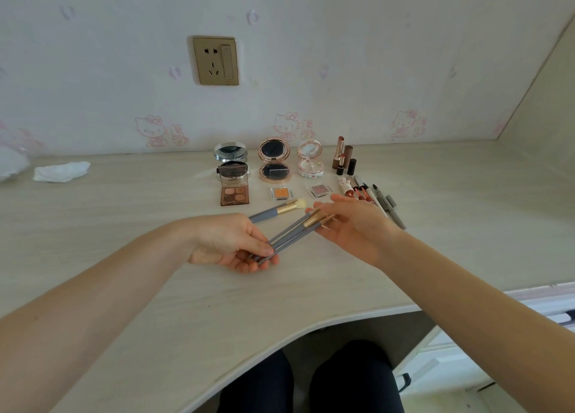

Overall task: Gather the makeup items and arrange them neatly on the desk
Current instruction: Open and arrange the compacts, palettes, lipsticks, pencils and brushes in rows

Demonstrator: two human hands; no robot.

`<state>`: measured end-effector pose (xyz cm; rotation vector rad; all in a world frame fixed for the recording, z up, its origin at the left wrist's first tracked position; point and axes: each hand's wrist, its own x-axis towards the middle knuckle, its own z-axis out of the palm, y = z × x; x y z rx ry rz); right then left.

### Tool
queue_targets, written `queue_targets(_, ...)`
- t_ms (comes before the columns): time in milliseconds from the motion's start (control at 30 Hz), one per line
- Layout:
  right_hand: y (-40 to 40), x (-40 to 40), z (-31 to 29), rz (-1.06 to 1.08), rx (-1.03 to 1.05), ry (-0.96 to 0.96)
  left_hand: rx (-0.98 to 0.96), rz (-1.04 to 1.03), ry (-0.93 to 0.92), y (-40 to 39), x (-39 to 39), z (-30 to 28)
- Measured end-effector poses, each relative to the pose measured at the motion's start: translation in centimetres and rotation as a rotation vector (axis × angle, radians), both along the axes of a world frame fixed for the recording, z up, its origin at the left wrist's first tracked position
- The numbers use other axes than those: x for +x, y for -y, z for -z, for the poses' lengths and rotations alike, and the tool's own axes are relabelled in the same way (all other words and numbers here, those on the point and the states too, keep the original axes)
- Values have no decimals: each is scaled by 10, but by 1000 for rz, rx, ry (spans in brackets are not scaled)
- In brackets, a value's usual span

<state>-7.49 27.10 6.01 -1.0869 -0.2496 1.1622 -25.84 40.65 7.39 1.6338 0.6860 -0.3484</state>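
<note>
My left hand (231, 244) pinches the grey handle ends of a small bunch of makeup brushes (292, 230). My right hand (351, 223) holds the same bunch near the gold ferrules, hiding the bristles. One more grey brush (277, 210) with a pale tip lies on the desk just behind them. Further back stand three open compacts: silver (231, 160), rose gold (274, 160) and pink (310, 159). An eyeshadow palette (234, 192), an orange pan (281, 193) and a pink pan (318, 190) lie in front of them. Lipsticks (343, 157) stand at the right.
Pens and lip pencils (378, 199) lie in a row right of my right hand. A crumpled white tissue (60, 171) sits at the desk's far left. The pale wooden desk (155, 288) curves inward at its front edge above my knees. A wall socket (216, 60) is behind.
</note>
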Motion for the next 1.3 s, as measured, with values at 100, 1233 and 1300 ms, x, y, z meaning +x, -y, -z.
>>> queue_targets(100, -6, 1, -3, -74, -81, 185, 59, 12, -30, -8, 2, 0)
queue_targets(1233, -18, 16, 39, -252, -200, 1830, 1272, 210, 327, -16, 1, 54)
queue_targets(1300, -17, 15, 39, -242, -208, 1941, 1295, 236, 357, -20, -1, 56)
